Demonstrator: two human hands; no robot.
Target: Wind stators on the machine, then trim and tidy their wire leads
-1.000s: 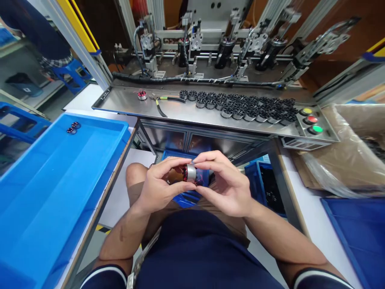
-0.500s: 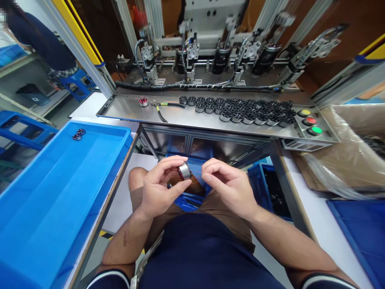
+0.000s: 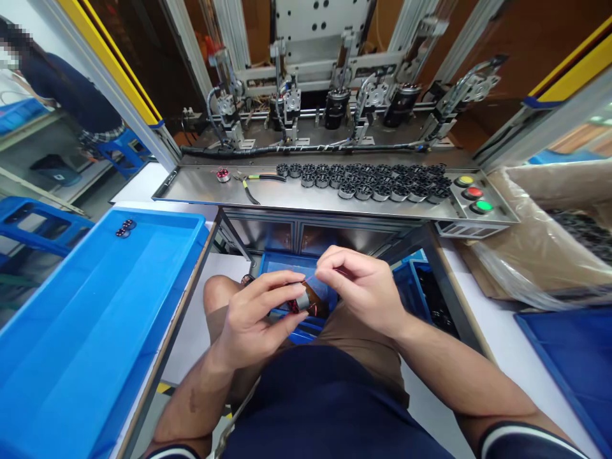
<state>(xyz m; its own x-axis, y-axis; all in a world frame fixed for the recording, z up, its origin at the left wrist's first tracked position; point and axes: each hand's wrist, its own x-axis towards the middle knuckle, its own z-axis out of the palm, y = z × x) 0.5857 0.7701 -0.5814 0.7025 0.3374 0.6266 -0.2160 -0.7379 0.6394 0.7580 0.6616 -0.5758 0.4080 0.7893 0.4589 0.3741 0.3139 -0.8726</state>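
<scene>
Over my lap, my left hand (image 3: 261, 315) grips a silver ring-shaped motor part (image 3: 302, 301) with red windings, fingers above and thumb below. Just right of it, my right hand (image 3: 361, 287) pinches a thin reddish wire (image 3: 312, 278) that runs toward the part. On the metal ledge (image 3: 191, 185) sits a similar part with red windings (image 3: 222, 174), beside cutters with black and yellow handles (image 3: 248, 188). Several black-and-silver cores (image 3: 382, 182) stand in rows to their right.
A long blue tray (image 3: 95, 306) at the left holds small dark parts (image 3: 125, 228). A machine (image 3: 337, 105) rises behind the ledge. Coloured buttons (image 3: 473, 192) are at the right, near a plastic-lined box (image 3: 530, 242). A person (image 3: 71, 89) is at the far left.
The motor part has moved slightly down and right, with my left fingers now over its top. My right hand has come closer to it. The camera view has shifted a little.
</scene>
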